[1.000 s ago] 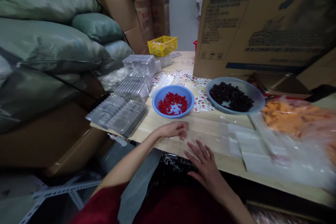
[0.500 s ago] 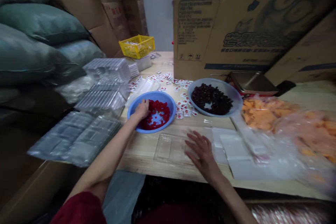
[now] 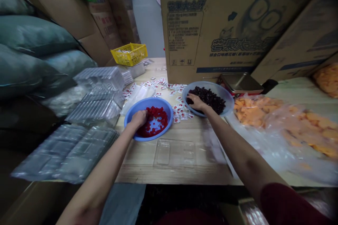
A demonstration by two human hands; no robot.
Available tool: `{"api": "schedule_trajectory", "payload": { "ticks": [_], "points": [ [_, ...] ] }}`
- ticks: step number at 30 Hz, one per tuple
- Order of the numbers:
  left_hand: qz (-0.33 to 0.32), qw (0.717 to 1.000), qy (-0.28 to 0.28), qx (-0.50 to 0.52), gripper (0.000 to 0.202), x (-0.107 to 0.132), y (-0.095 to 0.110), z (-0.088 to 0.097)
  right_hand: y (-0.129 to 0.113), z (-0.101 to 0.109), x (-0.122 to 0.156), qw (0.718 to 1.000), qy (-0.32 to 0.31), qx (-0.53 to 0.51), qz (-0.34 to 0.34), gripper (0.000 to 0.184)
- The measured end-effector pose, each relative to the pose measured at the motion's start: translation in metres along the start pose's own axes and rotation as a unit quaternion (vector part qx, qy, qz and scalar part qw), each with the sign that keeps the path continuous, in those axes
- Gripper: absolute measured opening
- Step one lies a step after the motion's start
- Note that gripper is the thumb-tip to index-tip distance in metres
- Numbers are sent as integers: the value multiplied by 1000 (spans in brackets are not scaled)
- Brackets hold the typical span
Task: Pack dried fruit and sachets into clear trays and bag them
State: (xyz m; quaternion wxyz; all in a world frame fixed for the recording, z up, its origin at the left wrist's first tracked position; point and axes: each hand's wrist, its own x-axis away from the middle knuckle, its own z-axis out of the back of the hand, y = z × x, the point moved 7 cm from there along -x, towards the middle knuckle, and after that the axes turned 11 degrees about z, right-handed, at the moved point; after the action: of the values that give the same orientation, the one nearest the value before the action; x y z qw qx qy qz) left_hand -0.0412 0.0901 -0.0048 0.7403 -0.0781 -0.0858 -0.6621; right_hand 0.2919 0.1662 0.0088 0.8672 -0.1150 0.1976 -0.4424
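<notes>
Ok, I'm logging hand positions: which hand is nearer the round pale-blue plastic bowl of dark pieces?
Right. The right hand is inside that bowl; the left hand is left of it, in a round blue plastic bowl.

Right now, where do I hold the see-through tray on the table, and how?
Probably pinch both short ends of the clear tray, coming from the front of the table. It lies flat, wide and shallow, with bare wood on its near side, while the blue bowl sits close beyond.

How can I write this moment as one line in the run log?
left hand: in blue bowl, at red pieces | right hand: in pale bowl, at dark pieces | transparent tray: on table
</notes>
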Motion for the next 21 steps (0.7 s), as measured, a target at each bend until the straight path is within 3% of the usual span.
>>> {"api": "schedule_trajectory", "payload": {
  "ticks": [4, 10, 13, 15, 18, 21],
  "points": [
    [-6, 1000, 5, 10, 26, -1, -10, 1, 21, 3, 5, 1000, -16, 11, -22, 27],
    [-6, 999, 30, 39, 20, -8, -16, 2, 59, 34, 64, 996, -22, 17, -87, 17],
    [22, 991, 102, 88, 22, 3, -19, 24, 66, 49, 91, 993, 12, 12, -117, 18],
    [29, 968, 178, 174, 25, 25, -15, 47, 66, 55, 104, 989, 47, 13, -136, 21],
    [-51, 912, 223, 340, 25, 79, 20, 69, 61, 64, 118, 978, 132, 18, -161, 25],
    [-180, 867, 125, 448, 21, 136, 85, 51, 51, 68, 128, 958, 237, -63, -150, 27]
  ]
}}
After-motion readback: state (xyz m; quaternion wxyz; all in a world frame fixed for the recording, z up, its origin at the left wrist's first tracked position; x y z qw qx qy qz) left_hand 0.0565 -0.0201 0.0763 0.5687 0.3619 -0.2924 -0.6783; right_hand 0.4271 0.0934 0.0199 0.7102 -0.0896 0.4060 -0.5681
